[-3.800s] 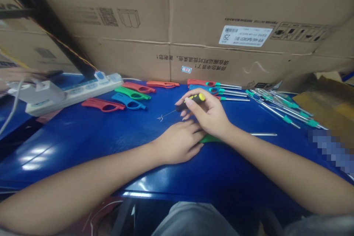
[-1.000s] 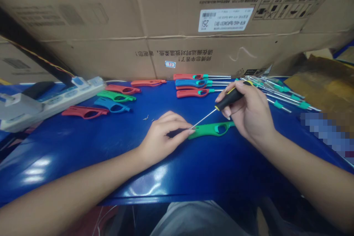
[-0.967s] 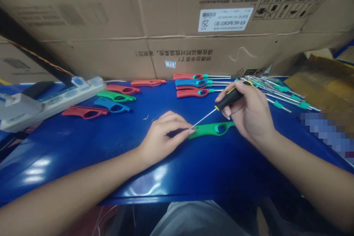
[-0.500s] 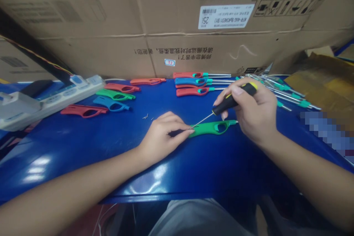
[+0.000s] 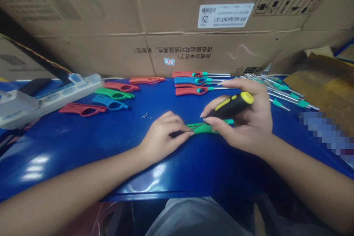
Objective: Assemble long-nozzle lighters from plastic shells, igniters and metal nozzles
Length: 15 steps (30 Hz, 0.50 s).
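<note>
A green long-nosed gas lighter (image 5: pixel 203 129) lies on the blue table in front of me, its trigger end partly behind my right hand. The thumb and forefinger of my left hand (image 5: pixel 166 132) pinch at its handle end, right at the tip of a screwdriver. My right hand (image 5: pixel 249 114) grips that black and yellow screwdriver (image 5: pixel 231 105), which slants down to the left. Whether a screw sits at the tip is hidden by my fingertips. A few small screws (image 5: pixel 144 115) lie loose beyond my left hand.
Several lighter casings, among them a blue one (image 5: pixel 110 102), lie at the left beside a power strip (image 5: pixel 61 94). Lighters with nozzles (image 5: pixel 190 81) rest at the back. Loose metal nozzles (image 5: pixel 287 94) are piled right, near brown wrapping (image 5: pixel 318 81). A cardboard box (image 5: pixel 110 14) stands behind.
My right hand has turned and shifted its hold on the screwdriver, with the thumb now lower, near the shaft, covering more of the lighter. My left hand stays in place.
</note>
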{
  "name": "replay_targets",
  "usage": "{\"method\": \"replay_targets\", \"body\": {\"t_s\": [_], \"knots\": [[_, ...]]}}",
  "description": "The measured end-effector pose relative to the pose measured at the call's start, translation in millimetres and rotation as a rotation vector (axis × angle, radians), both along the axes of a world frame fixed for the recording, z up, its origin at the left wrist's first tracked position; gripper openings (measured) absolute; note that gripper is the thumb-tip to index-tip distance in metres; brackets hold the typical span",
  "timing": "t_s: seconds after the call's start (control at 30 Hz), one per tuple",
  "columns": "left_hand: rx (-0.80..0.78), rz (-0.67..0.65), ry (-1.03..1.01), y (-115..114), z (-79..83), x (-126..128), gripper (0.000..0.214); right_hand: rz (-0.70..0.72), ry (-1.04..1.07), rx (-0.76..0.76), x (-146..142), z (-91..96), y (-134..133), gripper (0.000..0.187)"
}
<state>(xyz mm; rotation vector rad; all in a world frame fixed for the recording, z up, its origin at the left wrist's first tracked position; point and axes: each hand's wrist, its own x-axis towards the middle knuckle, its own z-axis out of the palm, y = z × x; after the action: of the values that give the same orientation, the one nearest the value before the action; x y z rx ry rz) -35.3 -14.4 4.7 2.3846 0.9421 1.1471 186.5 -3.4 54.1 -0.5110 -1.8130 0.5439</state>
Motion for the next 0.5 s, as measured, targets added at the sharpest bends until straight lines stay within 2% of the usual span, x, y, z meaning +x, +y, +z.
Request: {"method": "replay_targets", "body": {"t_s": [0.1,0.2,0.43,0.5], "knots": [[-0.008,-0.014,-0.014,0.5,1.1,0.4,0.008,-0.015,0.051,0.064,-2.6,-0.1,0.1,0.056],[-0.004,-0.05,-0.002,1.4,1.2,0.7,0.008,0.025,0.026,0.059,-2.5,-2.0,2.1,0.056],[0.016,-0.091,0.02,1.9,2.2,1.8,0.009,0.126,-0.098,0.064,2.7,-3.0,2.4,0.072],[0.002,-0.091,0.015,1.4,3.0,1.5,0.011,0.106,-0.1,0.064,3.4,-0.4,1.0,0.074]]}}
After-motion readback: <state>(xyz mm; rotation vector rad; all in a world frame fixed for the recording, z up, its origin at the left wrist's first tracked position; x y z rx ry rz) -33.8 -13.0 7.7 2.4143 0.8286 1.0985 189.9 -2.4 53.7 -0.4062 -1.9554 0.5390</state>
